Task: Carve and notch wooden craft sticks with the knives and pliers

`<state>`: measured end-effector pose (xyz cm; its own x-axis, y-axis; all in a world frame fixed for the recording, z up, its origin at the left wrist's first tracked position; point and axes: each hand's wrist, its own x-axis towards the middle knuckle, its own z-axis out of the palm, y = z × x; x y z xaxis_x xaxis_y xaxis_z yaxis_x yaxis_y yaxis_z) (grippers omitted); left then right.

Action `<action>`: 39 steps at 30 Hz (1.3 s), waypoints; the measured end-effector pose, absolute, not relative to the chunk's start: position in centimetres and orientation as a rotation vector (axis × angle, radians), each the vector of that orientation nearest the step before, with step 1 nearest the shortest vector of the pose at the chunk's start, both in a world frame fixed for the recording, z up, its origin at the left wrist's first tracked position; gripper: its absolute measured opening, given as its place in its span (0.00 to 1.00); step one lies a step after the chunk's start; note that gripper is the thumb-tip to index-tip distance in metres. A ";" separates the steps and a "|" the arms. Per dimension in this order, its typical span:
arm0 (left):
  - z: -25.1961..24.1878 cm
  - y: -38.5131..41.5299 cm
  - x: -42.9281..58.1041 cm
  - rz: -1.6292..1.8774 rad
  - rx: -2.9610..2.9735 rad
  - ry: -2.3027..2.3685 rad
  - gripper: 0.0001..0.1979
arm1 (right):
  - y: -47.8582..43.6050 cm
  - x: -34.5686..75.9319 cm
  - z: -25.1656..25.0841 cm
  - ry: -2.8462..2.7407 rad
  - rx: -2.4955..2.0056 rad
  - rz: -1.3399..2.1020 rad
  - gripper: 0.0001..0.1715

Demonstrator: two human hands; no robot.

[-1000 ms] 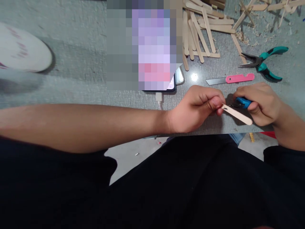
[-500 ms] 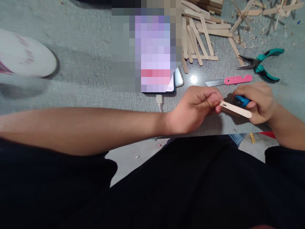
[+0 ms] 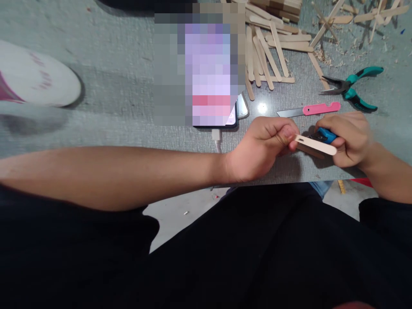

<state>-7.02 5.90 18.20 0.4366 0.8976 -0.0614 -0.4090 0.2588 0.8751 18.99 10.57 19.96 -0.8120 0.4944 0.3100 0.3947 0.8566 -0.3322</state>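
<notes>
Between its thumb and fingers my left hand point(image 3: 265, 148) pinches one end of a wooden craft stick point(image 3: 318, 145). A small dark slot shows in the stick close to those fingertips. My right hand point(image 3: 350, 139) is closed around a blue utility knife point(image 3: 327, 135), whose dark front end points toward the slotted part. The stick partly hides the tip, so I cannot tell whether it touches the wood. Just beyond my hands lie a pink folding knife point(image 3: 322, 108) with its blade out and teal-handled needle-nose pliers point(image 3: 349, 86), jaws apart.
Loose craft sticks point(image 3: 265, 56) are heaped at the back, with joined sticks point(image 3: 328, 21) and wood shavings point(image 3: 322, 56) to their right. A phone point(image 3: 232, 120) with a white charging cable point(image 3: 216, 135) lies left of them. A white rounded object point(image 3: 41, 75) sits far left.
The stick has shifted slightly left and up. The slot's dark mark looks different and the knife's front sits closer behind the stick. Both hands keep their holds.
</notes>
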 end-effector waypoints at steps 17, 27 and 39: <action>18.3 5.9 -7.1 0.936 0.909 0.664 0.27 | 10.1 19.1 21.4 -2.708 -0.729 0.123 0.23; 18.3 6.0 -7.2 0.910 0.776 0.626 0.22 | 11.9 19.6 21.0 -2.633 -0.643 0.434 0.28; 18.5 6.1 -7.2 0.908 0.847 0.611 0.26 | 11.7 19.3 21.6 -2.617 -0.658 0.759 0.32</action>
<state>-7.21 6.10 18.46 0.4905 0.8648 -0.1071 -0.4246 0.3445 0.8373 19.32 11.69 21.58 -0.8362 0.5158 0.1863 0.3362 0.7505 -0.5690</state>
